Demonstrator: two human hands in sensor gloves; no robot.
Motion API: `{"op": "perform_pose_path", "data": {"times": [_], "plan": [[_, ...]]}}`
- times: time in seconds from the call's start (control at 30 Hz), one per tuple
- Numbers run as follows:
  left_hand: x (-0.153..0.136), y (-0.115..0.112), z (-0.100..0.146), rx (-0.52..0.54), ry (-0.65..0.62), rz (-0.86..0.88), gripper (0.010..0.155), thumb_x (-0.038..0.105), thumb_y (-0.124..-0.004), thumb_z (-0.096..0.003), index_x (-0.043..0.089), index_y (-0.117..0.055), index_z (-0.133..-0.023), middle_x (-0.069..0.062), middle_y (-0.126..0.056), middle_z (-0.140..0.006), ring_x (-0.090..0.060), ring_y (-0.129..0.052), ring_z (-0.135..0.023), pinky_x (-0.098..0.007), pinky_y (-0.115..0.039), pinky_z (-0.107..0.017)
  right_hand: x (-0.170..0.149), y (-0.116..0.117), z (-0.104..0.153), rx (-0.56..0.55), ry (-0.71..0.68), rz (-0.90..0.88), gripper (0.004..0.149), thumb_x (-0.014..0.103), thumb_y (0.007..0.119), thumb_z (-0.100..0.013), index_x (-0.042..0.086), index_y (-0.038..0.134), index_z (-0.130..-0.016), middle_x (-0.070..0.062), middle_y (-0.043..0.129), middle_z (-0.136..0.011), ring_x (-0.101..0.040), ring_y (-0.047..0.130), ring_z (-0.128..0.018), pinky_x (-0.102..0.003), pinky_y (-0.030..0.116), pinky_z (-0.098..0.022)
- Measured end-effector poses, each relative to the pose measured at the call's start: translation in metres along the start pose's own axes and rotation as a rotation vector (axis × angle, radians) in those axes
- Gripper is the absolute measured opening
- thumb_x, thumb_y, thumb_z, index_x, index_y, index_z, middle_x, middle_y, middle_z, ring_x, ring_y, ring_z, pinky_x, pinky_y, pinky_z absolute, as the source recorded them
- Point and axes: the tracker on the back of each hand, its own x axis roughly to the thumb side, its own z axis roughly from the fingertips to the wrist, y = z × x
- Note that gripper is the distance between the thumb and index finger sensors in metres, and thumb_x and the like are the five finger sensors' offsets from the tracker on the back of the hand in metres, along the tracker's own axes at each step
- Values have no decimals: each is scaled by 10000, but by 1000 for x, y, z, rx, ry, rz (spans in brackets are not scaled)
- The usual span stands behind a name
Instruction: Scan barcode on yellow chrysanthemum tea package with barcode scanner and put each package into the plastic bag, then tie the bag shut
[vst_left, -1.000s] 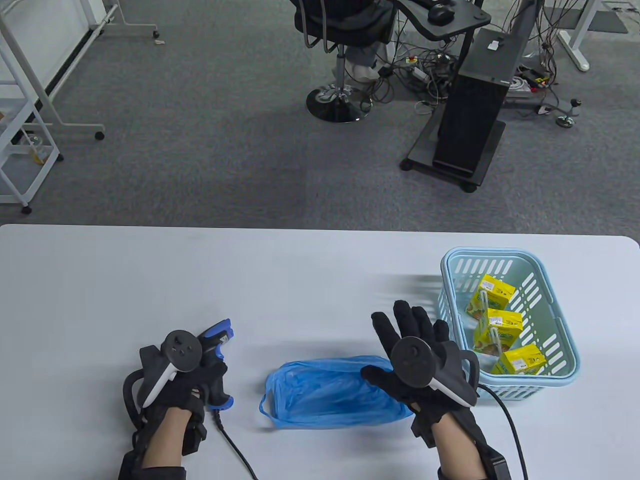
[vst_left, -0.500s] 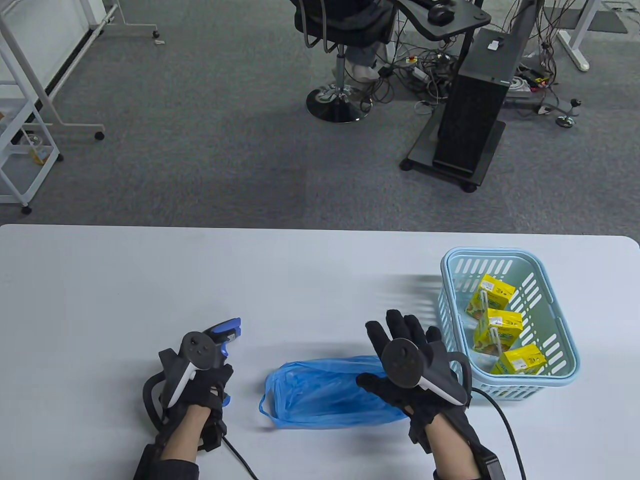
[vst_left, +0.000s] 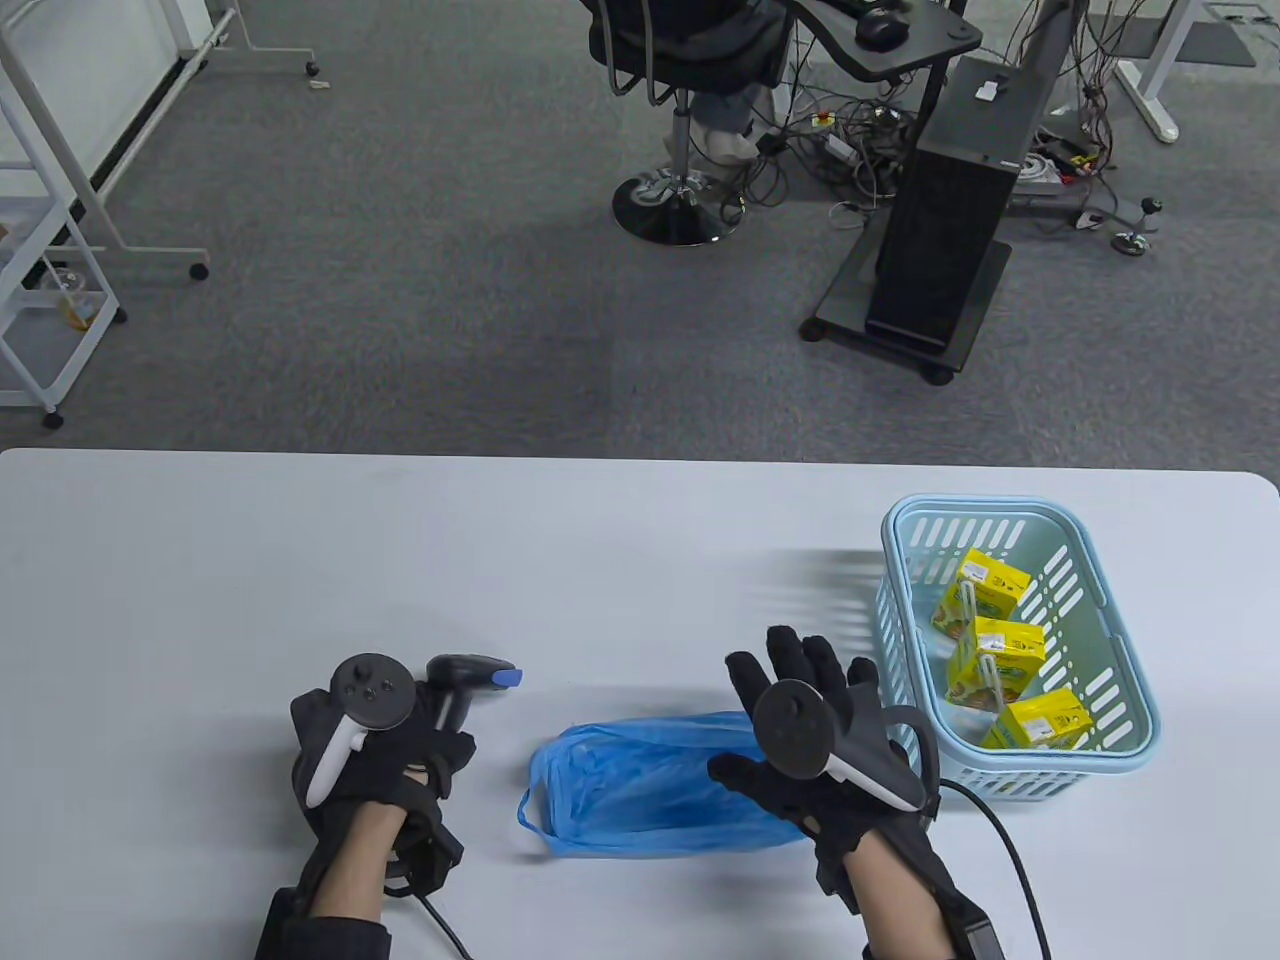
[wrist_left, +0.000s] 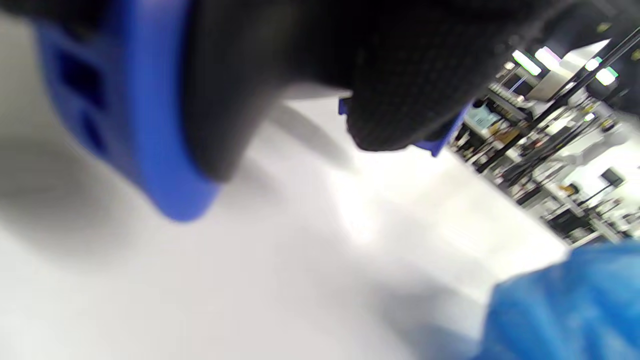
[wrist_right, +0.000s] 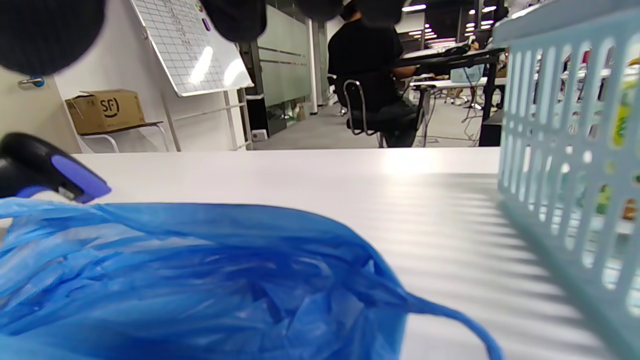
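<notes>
My left hand (vst_left: 400, 745) grips the handle of a black and blue barcode scanner (vst_left: 468, 678), whose blue nose points right toward the bag. In the left wrist view the scanner (wrist_left: 150, 125) fills the top, blurred. A crumpled blue plastic bag (vst_left: 650, 785) lies flat on the table between my hands, with its blue folds (wrist_right: 190, 280) filling the bottom of the right wrist view. My right hand (vst_left: 800, 700) hovers over the bag's right end, fingers spread and holding nothing. Three yellow chrysanthemum tea packages (vst_left: 990, 640) lie in a light blue basket (vst_left: 1130, 690) to the right.
The white table (vst_left: 400, 560) runs out to a far edge with grey carpet beyond. A scanner cable (vst_left: 440, 915) trails off the near edge. The basket wall (wrist_right: 565, 150) stands close on the right of my right hand. An office chair (vst_left: 680, 110) and a computer tower stand beyond the table.
My left hand has shifted right and turned the scanner, so its nose now points right toward the bag. My right hand has drawn slightly back and left over the bag.
</notes>
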Motion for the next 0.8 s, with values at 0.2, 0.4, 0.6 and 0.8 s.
{"op": "perform_pose_path", "data": {"times": [0.2,0.4,0.6,0.8], "plan": [[25,36,22,175,-193,52,650,322,-964,-445,300,-651,-1014,-209,-638,-1068,-558,-743,-943,-609,-797,-555,5,2,-1,27,-4,14,951,649,730,-310,246,436,-1120,-157,226,-1148,-446,306,-1069,-739,249,-696],[50,75,54,271,-386,96,637,350,-932,-470,424,-616,-1019,-187,-697,-1081,-500,-812,-940,-626,-758,-578,-3,-8,3,11,23,6,946,648,728,-315,236,451,-1120,-163,231,-1147,-449,306,-1067,-741,247,-693],[74,83,74,254,-503,56,640,371,-930,-467,407,-627,-1030,-58,-937,-871,-304,-1021,-731,-520,-826,-522,5,-22,11,-27,14,10,953,645,730,-318,234,435,-1126,-159,230,-1152,-450,297,-1071,-741,236,-697],[94,75,86,301,-599,8,651,371,-932,-461,307,-630,-1034,6,-953,-790,-198,-1036,-577,-465,-842,-483,25,-29,18,-60,-36,41,947,647,725,-318,237,444,-1123,-156,267,-1156,-447,326,-1073,-731,273,-711]]}}
